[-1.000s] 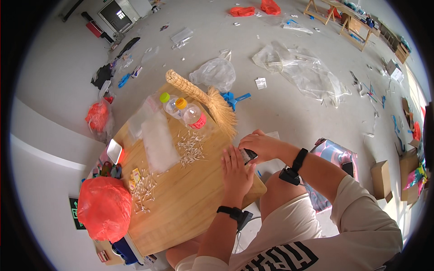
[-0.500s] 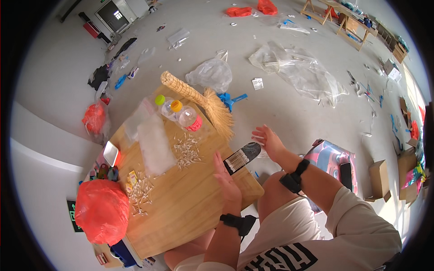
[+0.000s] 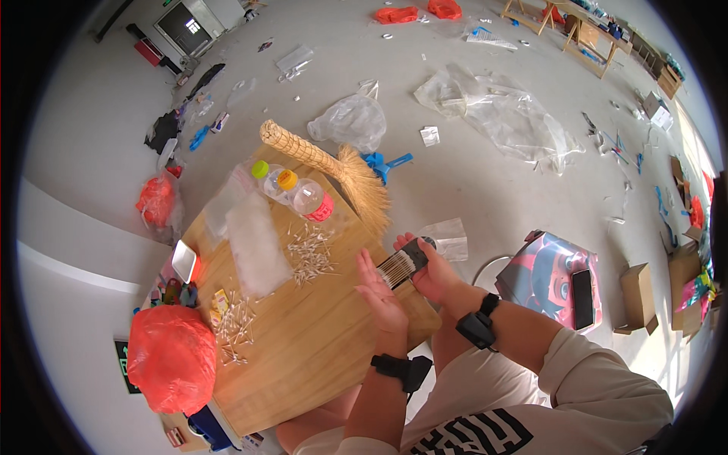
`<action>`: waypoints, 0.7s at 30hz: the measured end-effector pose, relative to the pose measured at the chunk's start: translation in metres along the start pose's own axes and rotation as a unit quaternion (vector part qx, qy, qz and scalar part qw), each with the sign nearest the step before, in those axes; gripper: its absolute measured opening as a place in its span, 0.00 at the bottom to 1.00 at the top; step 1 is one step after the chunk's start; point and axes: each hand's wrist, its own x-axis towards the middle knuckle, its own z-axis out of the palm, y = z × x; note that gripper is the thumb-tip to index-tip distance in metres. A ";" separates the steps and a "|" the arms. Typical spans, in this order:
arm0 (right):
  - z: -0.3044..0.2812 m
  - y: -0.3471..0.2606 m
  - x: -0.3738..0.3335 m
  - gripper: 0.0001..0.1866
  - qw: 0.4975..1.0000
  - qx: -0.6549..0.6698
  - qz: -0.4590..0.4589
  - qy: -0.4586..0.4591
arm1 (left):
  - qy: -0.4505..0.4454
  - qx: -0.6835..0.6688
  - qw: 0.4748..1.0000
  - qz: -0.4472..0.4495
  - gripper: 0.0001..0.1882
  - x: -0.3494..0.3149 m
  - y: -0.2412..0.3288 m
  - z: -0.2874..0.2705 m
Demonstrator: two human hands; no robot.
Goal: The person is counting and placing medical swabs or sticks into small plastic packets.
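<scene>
Near the right corner of the table, a flat black pack with a row of cotton swabs point(image 3: 397, 268) lies between my hands. My right hand point(image 3: 440, 279) grips its rounded black end, with the fingers partly hidden behind it. Held out nearly straight, the fingers of my left hand point(image 3: 381, 292) touch the pack's other end. Just beyond my right hand shows a clear plastic bag point(image 3: 449, 240); whether it is held or lies on the floor I cannot tell. Loose cotton swabs form one pile point(image 3: 312, 254) near the bottles and another pile point(image 3: 236, 326) at the left.
On the wooden table point(image 3: 318, 349) are a frosted plastic bag point(image 3: 258, 254), two clear bottles point(image 3: 307, 199), a straw broom point(image 3: 356, 178), a small yellow box point(image 3: 219, 302) and a red plastic bag point(image 3: 171, 356). At my right, a phone point(image 3: 582, 298) rests on a patterned box point(image 3: 542, 273).
My right hand has come left and down onto the pack and now grips its black end. The clear bag beyond it shows more fully. My left hand stays beside the pack.
</scene>
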 end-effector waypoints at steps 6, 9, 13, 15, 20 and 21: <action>0.002 0.001 0.002 0.26 0.994 0.110 0.001 -0.028 | -0.002 -0.012 1.000 0.009 0.46 0.001 -0.002 0.003; -0.001 0.000 0.004 0.28 0.990 0.135 -0.004 -0.045 | -0.003 -0.020 1.000 0.012 0.46 0.001 -0.002 0.006; -0.002 0.001 0.004 0.29 0.989 0.140 -0.027 -0.046 | 0.007 -0.029 0.999 0.012 0.46 0.001 -0.002 0.009; -0.004 0.000 0.006 0.28 0.990 0.125 -0.038 -0.050 | 0.005 -0.034 0.999 0.008 0.46 0.002 -0.001 0.012; 0.003 0.000 0.005 0.27 0.993 0.109 -0.032 -0.036 | 0.002 -0.043 0.999 0.009 0.46 0.004 -0.001 0.014; 0.003 0.000 0.004 0.27 0.993 0.110 -0.032 -0.035 | 0.006 -0.044 0.999 0.005 0.46 0.004 -0.001 0.015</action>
